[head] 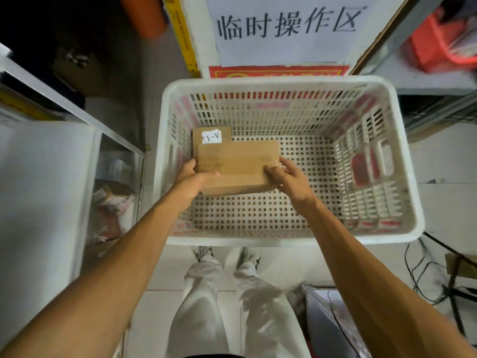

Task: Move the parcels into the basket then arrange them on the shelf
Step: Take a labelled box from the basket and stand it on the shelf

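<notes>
A brown taped cardboard parcel [238,164] is held inside the white perforated basket [284,83], over its left half. My left hand [192,182] grips the parcel's left end, thumb on top. My right hand [289,177] grips its right end. Behind it, a second brown parcel [206,134] with a white "A-1" label lies in the basket's far left corner, partly hidden by the held one.
A white shelf unit [46,156] stands to the left, with packets on a lower level. A sign with large characters [289,24] hangs behind the basket. Red bin [438,45] at upper right. Cables and a grey bag [333,313] lie on the floor at right.
</notes>
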A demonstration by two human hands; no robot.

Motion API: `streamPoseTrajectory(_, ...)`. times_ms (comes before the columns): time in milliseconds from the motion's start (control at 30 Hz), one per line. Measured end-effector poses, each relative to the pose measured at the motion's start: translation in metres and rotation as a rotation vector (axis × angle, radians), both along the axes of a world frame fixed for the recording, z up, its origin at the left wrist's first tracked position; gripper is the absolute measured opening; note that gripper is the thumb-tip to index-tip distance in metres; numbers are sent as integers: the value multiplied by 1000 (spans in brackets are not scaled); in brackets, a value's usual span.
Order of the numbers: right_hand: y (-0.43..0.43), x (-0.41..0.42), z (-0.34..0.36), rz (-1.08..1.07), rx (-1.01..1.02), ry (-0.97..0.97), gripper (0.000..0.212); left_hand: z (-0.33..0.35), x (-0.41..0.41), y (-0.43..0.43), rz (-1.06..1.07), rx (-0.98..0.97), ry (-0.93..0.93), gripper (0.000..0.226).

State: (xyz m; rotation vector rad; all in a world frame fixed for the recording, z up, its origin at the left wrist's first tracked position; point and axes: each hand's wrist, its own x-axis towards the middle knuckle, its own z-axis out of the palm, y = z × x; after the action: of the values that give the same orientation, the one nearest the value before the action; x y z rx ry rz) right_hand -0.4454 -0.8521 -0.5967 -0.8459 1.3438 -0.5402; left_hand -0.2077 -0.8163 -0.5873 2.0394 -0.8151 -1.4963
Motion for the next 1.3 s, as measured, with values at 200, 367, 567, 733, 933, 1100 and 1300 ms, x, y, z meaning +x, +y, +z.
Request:
streamPoseTrajectory(200, 7, -1, 30, -52, 33, -16, 39, 40, 7, -2, -25, -87, 2, 70)
streamPoseTrajectory(367, -6, 12, 61, -99, 23, -73, 54, 71, 18, 0, 54, -236, -49, 45)
streamPoseTrajectory(567, -16, 28, 91, -7, -6, -128, 38, 101, 29, 10, 325, -284, 175, 9)
streamPoseTrajectory(733, -11, 40, 101, 61, -83, -188, 19, 102, 45, 22, 386, -295, 118, 44)
streamPoseTrajectory(933, -5, 62, 104, 146, -139, -188, 12, 100, 66, 44, 390, -296, 48, 46)
streamPoseTrajectory(1100, 8, 94, 110, 142, -131, -289, 25, 120, 82, 74, 348, -414, -123, 42)
streamPoseTrajectory(1300, 20, 158, 171, 241, -249, -408, 45, 177, 126, 118, 436, -591, 107, 58)
